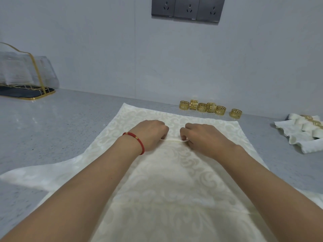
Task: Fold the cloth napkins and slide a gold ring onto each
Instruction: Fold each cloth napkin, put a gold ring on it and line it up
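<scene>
A cream patterned cloth napkin lies spread on the grey counter, its near part folded over toward the middle. My left hand and my right hand sit side by side at the middle of the cloth, each pinching the folded edge with curled fingers. Several gold rings stand in a row by the wall behind the napkin, one more ring a little to the right. At the far right lie finished rolled napkins with gold rings on them.
A clear holder with gold frame and dark base stands at the back left of the counter. Wall sockets are above. Another cloth edge shows at the right.
</scene>
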Tool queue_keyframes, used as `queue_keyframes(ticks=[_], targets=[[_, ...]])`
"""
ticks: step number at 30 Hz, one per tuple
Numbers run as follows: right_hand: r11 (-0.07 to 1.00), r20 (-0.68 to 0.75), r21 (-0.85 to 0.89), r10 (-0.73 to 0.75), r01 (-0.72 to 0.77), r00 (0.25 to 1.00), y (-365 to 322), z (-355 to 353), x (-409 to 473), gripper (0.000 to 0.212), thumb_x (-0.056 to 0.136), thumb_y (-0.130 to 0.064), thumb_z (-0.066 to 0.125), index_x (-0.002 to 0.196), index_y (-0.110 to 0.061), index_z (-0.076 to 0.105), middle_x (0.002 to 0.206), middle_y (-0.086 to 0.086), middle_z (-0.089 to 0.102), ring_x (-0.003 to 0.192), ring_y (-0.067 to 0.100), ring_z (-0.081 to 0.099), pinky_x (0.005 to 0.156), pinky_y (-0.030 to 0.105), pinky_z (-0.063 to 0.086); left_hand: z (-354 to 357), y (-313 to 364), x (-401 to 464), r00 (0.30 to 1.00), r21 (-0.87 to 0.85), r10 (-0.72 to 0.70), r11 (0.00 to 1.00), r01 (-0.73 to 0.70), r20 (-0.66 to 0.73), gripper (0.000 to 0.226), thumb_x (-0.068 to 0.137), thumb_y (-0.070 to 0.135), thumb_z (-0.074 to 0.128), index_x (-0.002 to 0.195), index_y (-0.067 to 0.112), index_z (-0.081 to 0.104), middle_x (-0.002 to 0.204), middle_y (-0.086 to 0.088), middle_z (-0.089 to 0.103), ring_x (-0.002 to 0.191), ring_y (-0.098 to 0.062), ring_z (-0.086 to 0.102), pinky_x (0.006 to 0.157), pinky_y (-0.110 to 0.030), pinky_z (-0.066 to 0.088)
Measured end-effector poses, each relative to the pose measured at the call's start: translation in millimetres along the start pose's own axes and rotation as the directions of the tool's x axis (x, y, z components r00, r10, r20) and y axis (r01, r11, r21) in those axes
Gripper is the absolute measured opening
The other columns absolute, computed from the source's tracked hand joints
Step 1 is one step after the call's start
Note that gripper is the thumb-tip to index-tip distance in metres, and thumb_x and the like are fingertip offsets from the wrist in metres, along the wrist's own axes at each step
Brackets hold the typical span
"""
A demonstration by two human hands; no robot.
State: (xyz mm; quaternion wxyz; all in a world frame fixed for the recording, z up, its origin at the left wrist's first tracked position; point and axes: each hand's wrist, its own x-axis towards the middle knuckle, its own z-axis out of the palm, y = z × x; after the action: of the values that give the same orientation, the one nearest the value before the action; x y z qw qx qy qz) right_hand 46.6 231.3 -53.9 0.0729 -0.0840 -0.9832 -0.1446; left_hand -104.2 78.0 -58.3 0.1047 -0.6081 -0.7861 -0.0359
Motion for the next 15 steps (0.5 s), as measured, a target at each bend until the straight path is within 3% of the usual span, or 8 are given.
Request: queue_keyframes(ticks=[4, 7, 9, 11, 15], targets=[[0.988, 0.036, 0.124, 0.086, -0.090, 0.996, 1.6, 4.3, -9.2, 0.030, 0.100, -0.008, 0.049, 0.121, -0.028, 0.057, 0.113, -0.007, 0.058, 0.098, 0.022, 0.058, 0.073, 0.034, 0.045, 5.4, -8.2, -6.7, 0.997, -0.175, -0.075, 0.982, 0.069, -0.027, 0.032, 0.085, -0.004, 0.049, 0.097, 0.020, 0.066, 0.096, 0.005, 0.062, 0.092, -0.021, 0.060, 0.074, -0.029, 0.046], [0.947, -0.134, 0.288, 0.187, -0.142, 0.973, -0.3, 20.1, -18.7, 0.027, 0.101, -0.011, 0.053, 0.125, -0.022, 0.062, 0.121, -0.006, 0.060, 0.103, 0.023, 0.060, 0.082, 0.041, 0.052, 11.7, -11.1, -11.1, 0.985, -0.296, -0.154, 0.947, 0.124, -0.080, 0.033, 0.092, 0.000, 0.050, 0.112, 0.021, 0.065, 0.102, 0.002, 0.062, 0.089, -0.019, 0.056, 0.077, -0.028, 0.044], [0.932, -0.145, 0.323, 0.218, -0.162, 0.965, -0.6, 28.2, -20.4, 0.020, 0.104, -0.019, 0.055, 0.115, -0.015, 0.070, 0.129, -0.003, 0.063, 0.108, 0.026, 0.057, 0.086, 0.044, 0.051, 11.4, -11.4, -12.4, 0.989, -0.239, -0.142, 0.963, 0.128, -0.042, 0.023, 0.096, 0.006, 0.052, 0.110, 0.015, 0.067, 0.109, -0.003, 0.058, 0.096, -0.023, 0.054, 0.086, -0.034, 0.046], [0.936, -0.114, 0.305, 0.222, -0.178, 0.968, 0.5, 29.6, -20.0, 0.021, 0.104, -0.026, 0.056, 0.103, -0.015, 0.073, 0.116, -0.002, 0.070, 0.103, 0.026, 0.054, 0.086, 0.045, 0.049, 9.4, -9.6, -13.1, 0.993, -0.128, -0.117, 0.985, 0.115, -0.007, 0.016, 0.097, 0.009, 0.049, 0.088, 0.012, 0.062, 0.100, -0.004, 0.056, 0.097, -0.027, 0.051, 0.085, -0.039, 0.046], [0.934, -0.180, 0.304, 0.251, -0.189, 0.951, -3.3, 18.6, -21.5, 0.007, 0.100, -0.025, 0.060, 0.099, -0.023, 0.067, 0.092, -0.007, 0.066, 0.094, 0.020, 0.056, 0.086, 0.038, 0.042, 1.1, -6.5, -13.9, 0.989, -0.014, -0.130, 0.992, 0.129, -0.075, 0.012, 0.094, 0.014, 0.052, 0.095, 0.023, 0.060, 0.097, 0.006, 0.059, 0.097, -0.020, 0.052, 0.080, -0.033, 0.034]])
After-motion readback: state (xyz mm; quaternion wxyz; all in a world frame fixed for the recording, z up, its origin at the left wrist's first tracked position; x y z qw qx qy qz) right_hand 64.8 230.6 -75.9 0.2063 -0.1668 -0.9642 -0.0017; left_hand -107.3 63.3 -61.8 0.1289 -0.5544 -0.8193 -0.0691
